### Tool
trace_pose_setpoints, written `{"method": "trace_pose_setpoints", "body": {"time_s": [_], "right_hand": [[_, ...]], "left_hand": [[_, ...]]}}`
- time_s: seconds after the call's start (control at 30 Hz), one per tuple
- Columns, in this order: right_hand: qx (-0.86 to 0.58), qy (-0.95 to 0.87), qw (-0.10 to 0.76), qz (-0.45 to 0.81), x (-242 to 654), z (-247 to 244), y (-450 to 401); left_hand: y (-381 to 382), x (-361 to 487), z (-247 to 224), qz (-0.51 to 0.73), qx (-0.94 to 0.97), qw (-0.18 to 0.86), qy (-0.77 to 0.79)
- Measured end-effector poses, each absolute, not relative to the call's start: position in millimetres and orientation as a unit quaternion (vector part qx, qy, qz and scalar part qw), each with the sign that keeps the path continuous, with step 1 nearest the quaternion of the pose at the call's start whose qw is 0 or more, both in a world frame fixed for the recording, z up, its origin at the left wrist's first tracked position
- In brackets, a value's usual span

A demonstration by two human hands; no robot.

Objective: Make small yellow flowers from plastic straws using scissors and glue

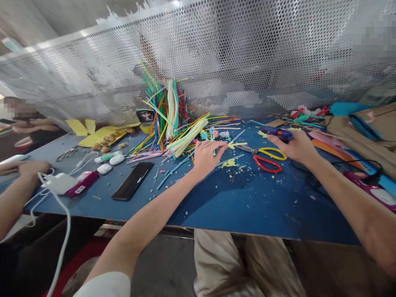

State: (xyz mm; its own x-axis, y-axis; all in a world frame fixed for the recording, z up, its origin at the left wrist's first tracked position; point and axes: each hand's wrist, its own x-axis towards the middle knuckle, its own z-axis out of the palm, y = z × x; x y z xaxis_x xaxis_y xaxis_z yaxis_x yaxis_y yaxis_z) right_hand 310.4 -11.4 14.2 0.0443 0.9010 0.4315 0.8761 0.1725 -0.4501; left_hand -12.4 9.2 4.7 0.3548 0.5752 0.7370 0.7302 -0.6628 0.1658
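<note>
My left hand (206,156) pinches a short yellow piece of pipe cleaner (232,145) between thumb and fingertips, just above the blue table. Wrapped round a dark blue hot glue gun (280,134), my right hand (299,146) is off to the right, with the nozzle pointing left. Between the two hands lie scissors (255,152) with one yellow and one red handle loop, blades toward my left hand. Yellow scraps (229,163) are scattered below the left fingertips. Small pink and blue fuzzy pieces (214,134) sit behind that hand.
Bundles of coloured pipe cleaners (171,111) stand and lie at the back, before a perforated metal screen (241,53). A black phone (133,181), white chargers and a purple power strip (82,184) are left. Cardboard (361,128) lies right. Another person's hands (31,169) rest far left.
</note>
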Motion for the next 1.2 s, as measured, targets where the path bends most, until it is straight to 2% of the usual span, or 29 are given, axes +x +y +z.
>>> {"method": "trace_pose_setpoints", "body": {"time_s": [0.07,0.13,0.23,0.3,0.37,0.47,0.63,0.97,1.07,1.2], "right_hand": [[-0.688,-0.697,0.197,-0.043,314,9,-8],[-0.694,-0.712,0.095,-0.048,320,1,-4],[-0.678,-0.732,0.050,-0.042,326,-7,-1],[-0.652,-0.751,0.075,-0.071,325,-7,-1],[-0.607,-0.776,0.141,-0.099,315,-3,-3],[-0.523,-0.816,0.237,-0.063,284,1,-11],[-0.404,-0.886,0.223,-0.051,224,-15,-27],[-0.426,-0.879,0.200,-0.076,204,-29,-24],[-0.424,-0.871,0.245,-0.042,206,-26,-23],[-0.436,-0.832,0.336,0.067,219,-21,-19]], "left_hand": [[8,-12,5,-0.402,-0.820,0.093,-0.395],[7,-12,5,-0.403,-0.822,0.092,-0.392],[6,-11,6,-0.404,-0.821,0.091,-0.392],[5,-11,6,-0.406,-0.818,0.093,-0.396],[5,-11,7,-0.410,-0.814,0.097,-0.399],[4,-10,8,-0.422,-0.810,0.102,-0.393],[3,-10,9,-0.426,-0.808,0.106,-0.393],[1,-8,8,-0.426,-0.810,0.108,-0.388],[1,-8,9,-0.432,-0.808,0.110,-0.386],[1,-9,10,-0.433,-0.807,0.108,-0.386]]}}
